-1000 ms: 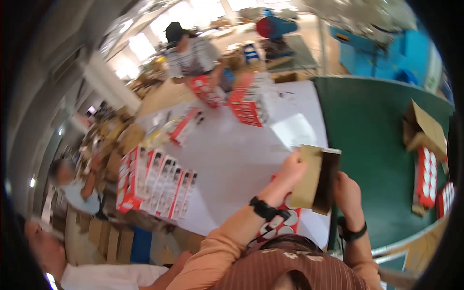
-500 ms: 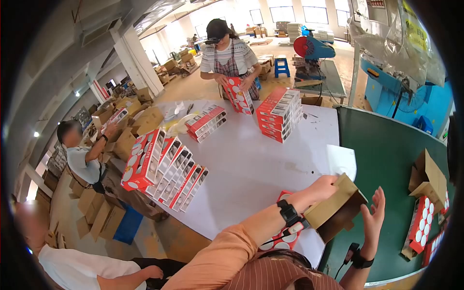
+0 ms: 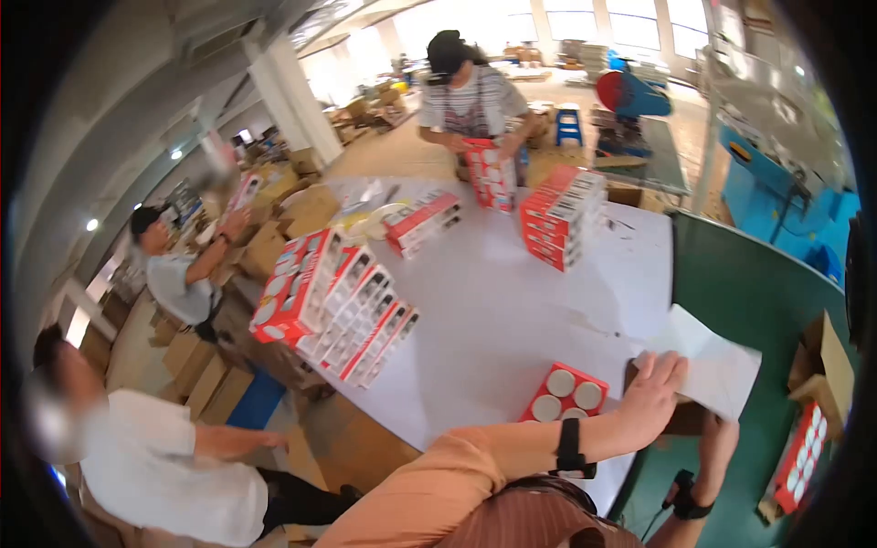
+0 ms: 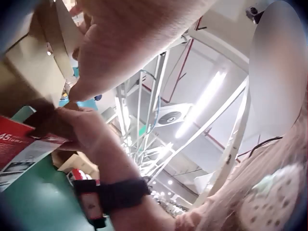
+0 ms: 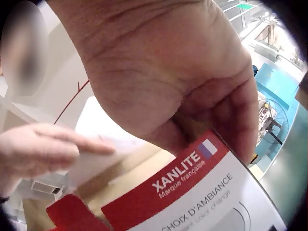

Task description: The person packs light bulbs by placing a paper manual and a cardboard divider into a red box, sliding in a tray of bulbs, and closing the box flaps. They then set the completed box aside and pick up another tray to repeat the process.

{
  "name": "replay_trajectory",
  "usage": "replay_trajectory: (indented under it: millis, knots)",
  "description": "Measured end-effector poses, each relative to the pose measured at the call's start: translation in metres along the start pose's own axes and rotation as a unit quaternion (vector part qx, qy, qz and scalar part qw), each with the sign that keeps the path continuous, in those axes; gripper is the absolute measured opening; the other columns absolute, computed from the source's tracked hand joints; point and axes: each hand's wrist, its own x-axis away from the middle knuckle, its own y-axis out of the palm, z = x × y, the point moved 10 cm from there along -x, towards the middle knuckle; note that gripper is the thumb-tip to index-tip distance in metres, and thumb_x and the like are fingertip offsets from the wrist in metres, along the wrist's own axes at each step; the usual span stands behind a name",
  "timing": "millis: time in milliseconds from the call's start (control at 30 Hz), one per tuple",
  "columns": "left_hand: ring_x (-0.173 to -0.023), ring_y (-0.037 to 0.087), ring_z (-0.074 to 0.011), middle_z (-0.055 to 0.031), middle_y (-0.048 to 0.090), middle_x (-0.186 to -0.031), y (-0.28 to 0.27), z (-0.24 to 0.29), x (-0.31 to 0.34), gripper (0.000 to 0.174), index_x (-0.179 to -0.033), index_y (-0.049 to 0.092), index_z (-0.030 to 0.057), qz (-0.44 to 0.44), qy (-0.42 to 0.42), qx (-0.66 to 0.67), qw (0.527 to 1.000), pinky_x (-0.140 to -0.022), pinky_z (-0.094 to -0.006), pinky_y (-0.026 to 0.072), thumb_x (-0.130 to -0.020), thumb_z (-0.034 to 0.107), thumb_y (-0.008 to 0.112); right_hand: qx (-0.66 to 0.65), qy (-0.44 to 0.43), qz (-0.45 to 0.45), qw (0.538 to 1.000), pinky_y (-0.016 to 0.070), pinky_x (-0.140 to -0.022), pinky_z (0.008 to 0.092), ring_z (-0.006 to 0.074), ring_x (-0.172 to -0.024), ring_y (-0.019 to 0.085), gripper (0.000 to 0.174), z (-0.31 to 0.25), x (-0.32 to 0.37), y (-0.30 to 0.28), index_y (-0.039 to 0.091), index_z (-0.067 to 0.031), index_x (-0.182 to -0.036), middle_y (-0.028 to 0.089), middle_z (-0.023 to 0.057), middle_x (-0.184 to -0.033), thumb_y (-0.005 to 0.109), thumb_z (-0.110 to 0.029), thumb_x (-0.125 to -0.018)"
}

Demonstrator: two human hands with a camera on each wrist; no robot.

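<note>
My right hand [image 5: 168, 82] curls its fingers over the edge of a red-and-white XANLITE cardboard box [image 5: 211, 197], whose brown inside shows at the open end. My left hand [image 5: 36, 151] reaches to the box from the other side, fingers mostly extended near the brown flap. In the head view, the left hand [image 3: 653, 397] lies against the left side of a white panel [image 3: 717, 361], with the right hand [image 3: 717, 447] below it. The left wrist view shows the left hand [image 4: 130, 38] above the right hand [image 4: 86, 125] at the box's red end [image 4: 17, 144].
A red pack with round white faces [image 3: 566, 393] lies on the white table [image 3: 475, 338], left of my hands. Stacked boxes [image 3: 329, 301] and another stack [image 3: 562, 219] stand farther back. On the green surface [image 3: 713, 274] sits an opened carton [image 3: 822, 361]. Three people work around.
The box has turned from its brown inside facing up. My left hand has gone from gripping it to extended fingers; my right hand, open half a second ago, now grips its edge.
</note>
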Motion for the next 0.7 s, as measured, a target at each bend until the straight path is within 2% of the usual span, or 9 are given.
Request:
replay_trajectory:
  millis: [33,133,233,300,467,533,600,633,700]
  knots:
    - [-0.135,0.03,-0.0394,-0.0253,0.04,-0.141,0.013,-0.013,0.002,0.038,-0.096,0.069,-0.0085,-0.009,-0.017,0.021,1.0,-0.109,-0.0557,0.0244,-0.079,0.025,0.064,-0.091,-0.057,0.033,0.994,0.0489,-0.072,0.0381,0.033,-0.089,0.067,0.027,0.011,0.003,0.001,0.063,0.0021,-0.108,0.068,0.0219,-0.096,0.056,-0.013,-0.087]
    - [-0.139,0.025,-0.0373,-0.0253,0.035,-0.145,0.019,-0.037,0.009,0.032,-0.094,0.07,-0.007,-0.053,-0.059,0.075,0.994,-0.109,-0.0568,0.024,-0.077,0.02,0.066,-0.242,0.104,-0.03,0.964,0.0491,-0.074,0.029,0.0176,-0.082,0.062,0.025,0.052,0.002,0.019,0.059,0.002,-0.115,0.066,0.0079,-0.095,0.05,-0.011,-0.095]
    - [-0.137,0.03,-0.0364,-0.0264,0.038,-0.142,0.033,-0.05,0.019,0.037,-0.102,0.068,-0.0071,-0.075,-0.069,0.12,0.988,-0.109,-0.0526,0.0261,-0.076,0.019,0.066,-0.235,0.078,-0.023,0.968,0.0482,-0.078,0.0272,0.0168,-0.09,0.061,0.029,0.08,0.005,0.017,0.058,-0.0002,-0.118,0.062,0.0057,-0.106,0.048,-0.021,-0.099]
    - [-0.133,0.035,-0.0375,-0.0259,0.041,-0.139,0.044,-0.062,0.022,0.041,-0.105,0.066,-0.0074,-0.022,-0.087,0.178,0.98,-0.108,-0.05,0.0289,-0.076,0.021,0.067,-0.324,0.189,-0.091,0.923,0.0465,-0.089,0.0291,0.0174,-0.099,0.059,0.039,0.073,0.014,0.02,0.054,-0.0009,-0.125,0.06,0.0086,-0.111,0.045,-0.03,-0.101]
    - [-0.112,0.051,-0.041,-0.0248,0.054,-0.122,0.034,-0.067,0.029,0.045,-0.109,0.065,-0.0041,0.043,-0.114,0.262,0.957,-0.096,-0.0451,0.0409,-0.074,0.024,0.068,-0.557,0.156,-0.002,0.816,0.0432,-0.099,0.0342,0.0206,-0.11,0.056,0.05,0.076,0.016,0.032,0.041,-0.0056,-0.142,0.057,0.0113,-0.122,0.037,-0.035,-0.102]
    - [-0.097,0.058,-0.0397,-0.0241,0.059,-0.107,0.062,-0.071,0.034,0.034,-0.099,0.067,-0.0009,-0.118,-0.18,0.307,0.927,-0.082,-0.0451,0.0464,-0.074,0.023,0.066,-0.64,0.176,0.043,0.747,0.0427,-0.101,0.0353,0.0222,-0.112,0.056,0.053,0.089,0.019,0.046,0.035,-0.0069,-0.146,0.056,0.012,-0.125,0.036,-0.035,-0.102]
    - [-0.087,0.06,-0.0392,-0.0239,0.061,-0.097,0.069,-0.07,0.041,0.029,-0.091,0.067,0.0002,-0.082,-0.182,0.305,0.931,-0.075,-0.0455,0.0476,-0.074,0.024,0.066,-0.585,0.094,-0.058,0.803,0.0436,-0.101,0.0372,0.0246,-0.116,0.055,0.053,0.081,0.03,0.061,0.031,-0.0079,-0.148,0.055,0.0126,-0.129,0.036,-0.033,-0.101]
    - [-0.077,0.062,-0.0386,-0.0238,0.063,-0.087,0.07,-0.068,0.042,0.025,-0.083,0.068,0.0013,-0.048,-0.18,0.308,0.933,-0.068,-0.046,0.0487,-0.074,0.025,0.066,-0.668,0.158,-0.063,0.724,0.0455,-0.1,0.0394,0.0251,-0.115,0.056,0.053,0.082,0.039,0.072,0.033,-0.0063,-0.147,0.055,0.0125,-0.128,0.036,-0.032,-0.101]
    - [-0.068,0.062,-0.0395,-0.0216,0.063,-0.073,0.081,-0.064,0.048,0.029,-0.069,0.067,0.0027,-0.064,-0.162,0.331,0.927,-0.062,-0.0486,0.0494,-0.074,0.031,0.063,-0.653,0.172,-0.03,0.737,0.0478,-0.096,0.0399,0.0237,-0.109,0.058,0.049,0.07,0.047,0.073,0.041,-0.0027,-0.141,0.056,0.013,-0.126,0.043,-0.03,-0.1]
